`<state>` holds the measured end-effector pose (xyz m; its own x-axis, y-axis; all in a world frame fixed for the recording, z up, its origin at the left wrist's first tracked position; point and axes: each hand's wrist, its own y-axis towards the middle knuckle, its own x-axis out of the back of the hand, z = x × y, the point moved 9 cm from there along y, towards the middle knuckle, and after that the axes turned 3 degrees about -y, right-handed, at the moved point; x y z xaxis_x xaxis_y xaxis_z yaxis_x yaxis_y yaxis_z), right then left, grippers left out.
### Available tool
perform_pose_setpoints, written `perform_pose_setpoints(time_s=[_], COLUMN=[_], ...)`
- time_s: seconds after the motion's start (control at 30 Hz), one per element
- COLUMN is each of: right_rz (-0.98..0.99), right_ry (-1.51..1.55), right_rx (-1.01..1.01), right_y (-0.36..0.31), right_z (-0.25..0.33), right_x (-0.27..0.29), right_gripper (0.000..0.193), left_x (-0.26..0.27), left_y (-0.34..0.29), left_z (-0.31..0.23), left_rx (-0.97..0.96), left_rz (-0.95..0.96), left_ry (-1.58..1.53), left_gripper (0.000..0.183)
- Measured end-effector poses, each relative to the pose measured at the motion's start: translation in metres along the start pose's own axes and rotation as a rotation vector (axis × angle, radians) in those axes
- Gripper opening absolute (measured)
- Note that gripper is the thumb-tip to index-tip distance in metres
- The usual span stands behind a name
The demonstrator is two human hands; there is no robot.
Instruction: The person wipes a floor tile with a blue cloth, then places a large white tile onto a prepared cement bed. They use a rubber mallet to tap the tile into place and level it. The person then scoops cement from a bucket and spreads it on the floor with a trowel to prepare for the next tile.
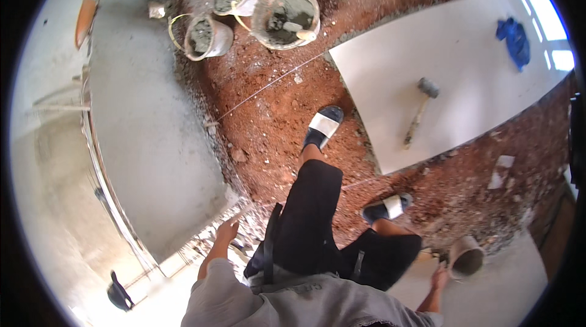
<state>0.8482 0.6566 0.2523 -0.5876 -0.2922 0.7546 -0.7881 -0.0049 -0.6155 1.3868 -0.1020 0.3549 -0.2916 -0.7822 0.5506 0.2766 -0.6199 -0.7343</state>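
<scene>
My left hand [227, 231] hangs low beside my body, next to the near corner of the grey cement slab [146, 125]. Its fingers are loosely apart, with nothing visible in them. On the other side my right hand [439, 275] is right beside the rim of a pale bucket [465, 249], whose dark opening shows. Whether the fingers grip the bucket or its handle cannot be made out. Between two strings my left sandalled foot [323, 127] is forward on the red soil; the right foot [389, 207] is beside the big white tile [390, 46].
A mallet [428, 88] and a crumpled blue cloth [514, 41] lie on the tile. Several buckets of wet mortar stand at the far left, the biggest bucket [258, 18] holding a trowel [293, 26]. Rubble [464, 223] borders the soil. A black helmet-like object [118, 293] is at lower left.
</scene>
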Motion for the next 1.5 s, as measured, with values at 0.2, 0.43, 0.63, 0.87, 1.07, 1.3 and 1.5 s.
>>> perform_pose_setpoints(time_s=[0.2,0.43,0.63,0.87,1.07,1.3,1.5], right_rz=[0.100,0.059,-0.008,0.046,0.471,0.298,0.714], right_ry=[0.297,0.120,0.182,0.222,0.557,0.345,0.826], right_rx=[-0.200,-0.096,-0.068,-0.046,-0.239,0.048,-0.109], right_y=[-0.109,-0.103,-0.061,-0.130,-0.264,-0.235,-0.155], right_z=[-0.103,-0.134,-0.083,0.080,0.255,0.325,0.298], right_x=[0.108,0.242,0.269,0.251,0.249,0.310,0.273], right_gripper=[0.070,0.062,0.058,0.044,0.034,0.030,0.030], left_x=[-0.143,-0.104,-0.107,-0.106,0.014,-0.062,-0.127], left_y=[-0.208,-0.208,-0.173,-0.074,-0.013,-0.038,-0.106], left_z=[0.097,0.040,0.069,0.118,0.203,0.223,0.186], left_rx=[-0.167,-0.376,-0.181,-0.450,-0.057,0.085,-0.340], left_rz=[0.194,-0.113,-0.162,0.051,-0.043,0.088,-0.155], left_ry=[-0.170,-0.617,-0.890,-0.671,-1.183,-1.123,-0.700], left_gripper=[0.056,0.054,0.056,0.055,0.049,0.040,0.020])
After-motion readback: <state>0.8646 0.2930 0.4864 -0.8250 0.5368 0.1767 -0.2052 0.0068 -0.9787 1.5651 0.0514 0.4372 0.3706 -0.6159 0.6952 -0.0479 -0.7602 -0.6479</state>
